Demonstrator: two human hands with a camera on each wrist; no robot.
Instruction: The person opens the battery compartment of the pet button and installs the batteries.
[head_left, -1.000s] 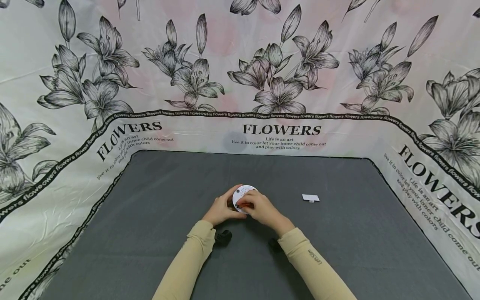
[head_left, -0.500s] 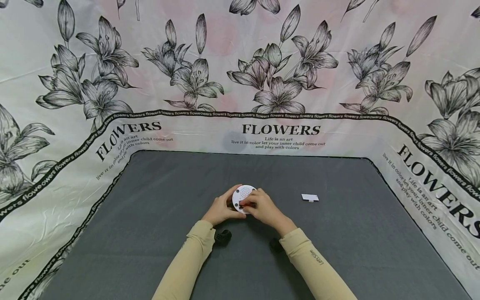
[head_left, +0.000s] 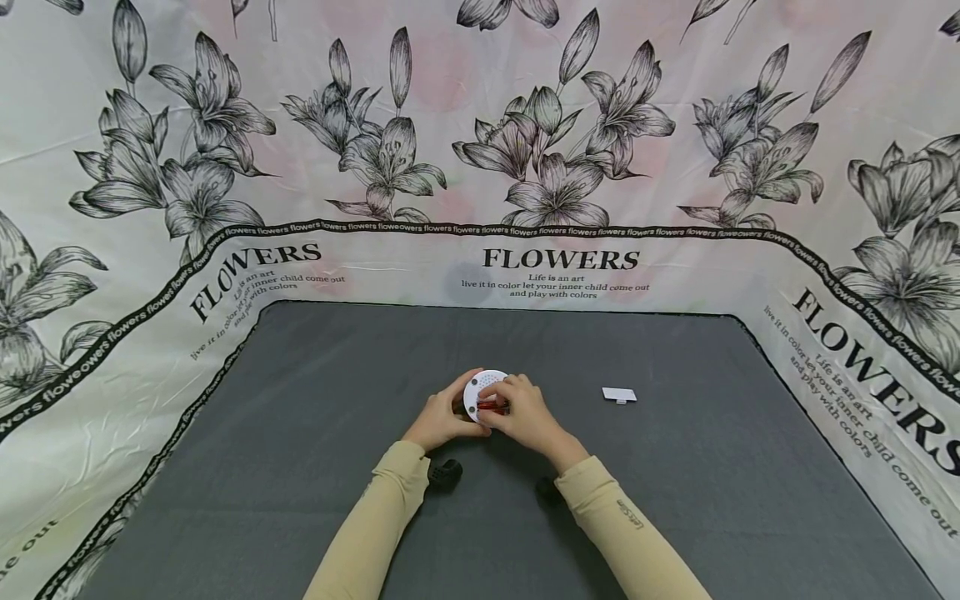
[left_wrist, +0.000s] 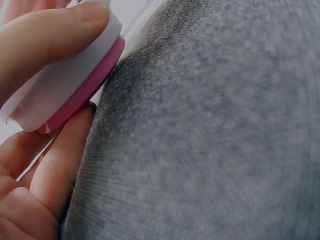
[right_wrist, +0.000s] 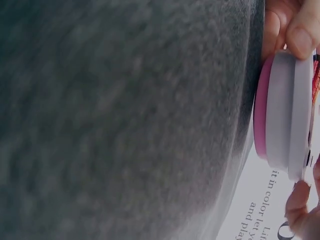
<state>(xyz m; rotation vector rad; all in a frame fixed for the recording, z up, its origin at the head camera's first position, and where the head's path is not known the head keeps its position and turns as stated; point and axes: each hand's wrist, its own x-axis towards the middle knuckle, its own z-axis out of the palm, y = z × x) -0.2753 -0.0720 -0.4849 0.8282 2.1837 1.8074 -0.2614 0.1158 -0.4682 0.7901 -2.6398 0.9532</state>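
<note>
A round device (head_left: pixel 475 388) with a white face dotted with small holes is held tilted above the table in the head view. Both wrist views show its white side and pink base (left_wrist: pixel 85 95). My left hand (head_left: pixel 442 417) grips its rim, thumb on the white side (left_wrist: pixel 47 37) and fingers under the pink base. My right hand (head_left: pixel 528 418) is at the face, thumb and fingers pinching a small red battery (head_left: pixel 492 407). A sliver of the battery shows at the edge of the right wrist view. The fingers hide the lower right part of the face.
A small white rectangular cover (head_left: pixel 618 394) with a tab lies on the grey cloth (head_left: pixel 675 492) to the right. Black wrist-worn pieces (head_left: pixel 446 475) hang beneath the forearms. Behind the table rises a flower-printed white sheet (head_left: pixel 555 167).
The right hand's fingers have shifted slightly at the device's face, and more of the red battery shows between them. The left hand keeps its hold, and the device stays nearly in place.
</note>
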